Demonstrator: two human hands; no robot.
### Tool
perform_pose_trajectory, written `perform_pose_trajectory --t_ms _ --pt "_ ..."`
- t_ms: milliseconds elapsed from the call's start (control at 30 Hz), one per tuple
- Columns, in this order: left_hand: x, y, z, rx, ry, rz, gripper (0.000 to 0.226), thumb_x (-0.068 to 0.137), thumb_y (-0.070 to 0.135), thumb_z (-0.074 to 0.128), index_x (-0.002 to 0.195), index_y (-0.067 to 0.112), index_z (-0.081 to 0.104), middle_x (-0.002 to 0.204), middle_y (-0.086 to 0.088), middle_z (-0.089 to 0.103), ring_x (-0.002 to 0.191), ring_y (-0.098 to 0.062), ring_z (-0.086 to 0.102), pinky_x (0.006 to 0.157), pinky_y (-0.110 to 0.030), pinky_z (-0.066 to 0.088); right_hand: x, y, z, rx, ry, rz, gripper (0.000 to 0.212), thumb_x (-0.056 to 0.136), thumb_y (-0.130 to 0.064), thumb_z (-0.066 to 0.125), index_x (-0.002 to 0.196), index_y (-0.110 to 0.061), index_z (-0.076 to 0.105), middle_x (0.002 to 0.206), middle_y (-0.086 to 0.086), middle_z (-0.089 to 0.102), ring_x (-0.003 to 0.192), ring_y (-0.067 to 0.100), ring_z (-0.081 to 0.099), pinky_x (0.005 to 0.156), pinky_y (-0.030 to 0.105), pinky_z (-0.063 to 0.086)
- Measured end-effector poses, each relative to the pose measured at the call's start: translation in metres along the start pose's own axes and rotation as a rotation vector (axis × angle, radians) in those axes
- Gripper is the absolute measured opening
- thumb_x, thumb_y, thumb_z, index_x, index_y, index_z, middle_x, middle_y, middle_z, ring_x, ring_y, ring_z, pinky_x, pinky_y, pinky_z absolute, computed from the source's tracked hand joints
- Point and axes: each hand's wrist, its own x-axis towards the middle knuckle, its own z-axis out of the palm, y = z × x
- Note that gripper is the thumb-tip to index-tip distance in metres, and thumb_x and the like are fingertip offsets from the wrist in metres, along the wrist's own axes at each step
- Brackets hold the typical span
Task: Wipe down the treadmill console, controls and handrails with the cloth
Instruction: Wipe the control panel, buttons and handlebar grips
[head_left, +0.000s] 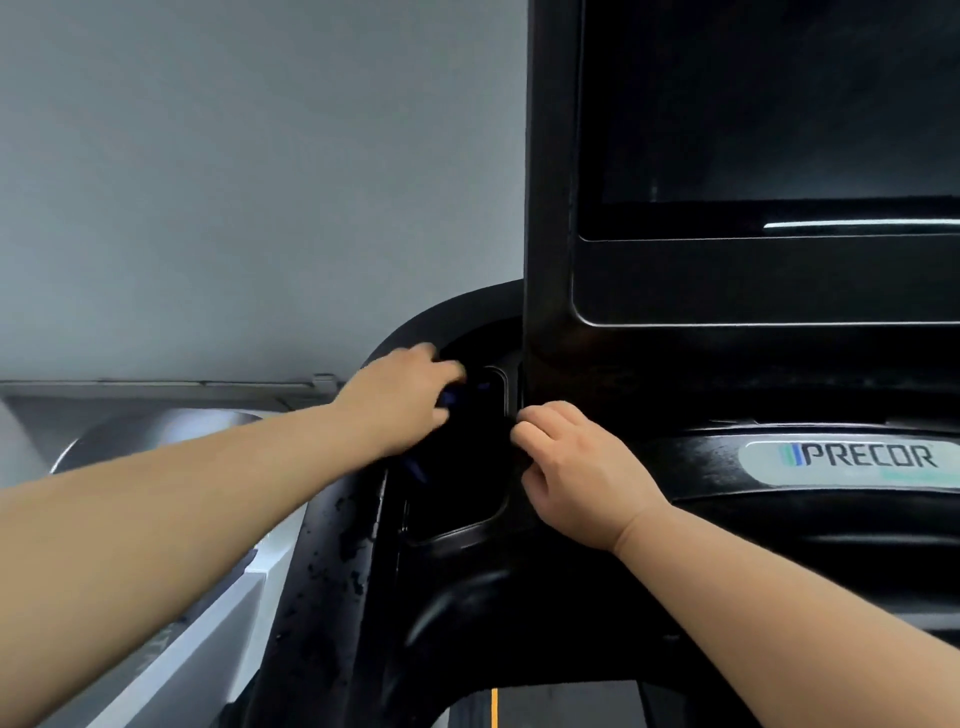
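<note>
The black treadmill console (727, 280) fills the right side, its dark screen (779, 104) above a bar carrying a logo plate (852, 460). Left of the console column lies a recessed black tray pocket (457, 488). My left hand (400, 400) reaches into the top of that pocket and grips a dark blue cloth (418, 467), mostly hidden in shadow under the hand. My right hand (571, 467) rests curled on the pocket's right rim beside the column; whether it pinches anything is hidden.
The black left handrail arm (332, 582), speckled with droplets, runs down from the pocket. A grey and white neighbouring machine (171, 441) stands at left before a grey wall (234, 182). The belt with a yellow line (495, 706) shows at the bottom.
</note>
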Motion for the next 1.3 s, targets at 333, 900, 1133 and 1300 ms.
perform_pose_trajectory --t_ms 333,900,1133,1300 --pt "0.046 0.063 0.021 -0.739 0.232 -0.382 0.037 0.091 0.02 0.044 0.127 0.028 0.05 0.116 -0.001 0.063 0.104 -0.023 0.059 0.085 -0.033 0.047 0.0 0.002 0.004 -0.059 0.074 -0.002 0.022 0.068 -0.022 0.04 0.083 -0.012 0.053 0.08 0.003 0.051 0.077 0.025 0.047 0.062 0.036 0.048" --pt "-0.083 0.072 -0.021 -2.049 0.304 -0.505 0.033 0.069 0.011 0.069 0.1 0.014 0.062 0.1 -0.012 0.065 0.092 -0.027 0.063 0.081 -0.045 0.053 -0.002 -0.015 -0.034 0.495 -0.008 0.226 0.02 0.095 -0.033 0.046 0.09 -0.026 0.064 0.08 -0.011 0.066 0.078 0.008 0.058 0.072 0.031 0.047" --pt "-0.082 0.123 -0.047 -2.065 0.378 -0.554 0.037 0.086 0.02 0.055 0.116 0.001 0.063 0.114 -0.02 0.066 0.1 -0.034 0.062 0.095 -0.047 0.048 -0.019 -0.004 -0.084 1.588 -0.411 0.446 0.04 0.089 -0.028 0.059 0.125 -0.01 0.061 0.12 0.014 0.066 0.105 0.031 0.06 0.095 0.039 0.042" --pt "-0.066 0.16 -0.066 -1.465 0.426 -0.656 0.026 0.095 0.032 0.053 0.073 0.021 0.063 0.074 -0.002 0.063 0.066 -0.015 0.06 0.052 -0.023 0.046 -0.04 0.038 -0.129 1.433 -0.301 0.426 0.046 0.068 -0.011 0.073 0.11 0.003 0.064 0.111 0.025 0.067 0.1 0.041 0.064 0.095 0.047 0.047"
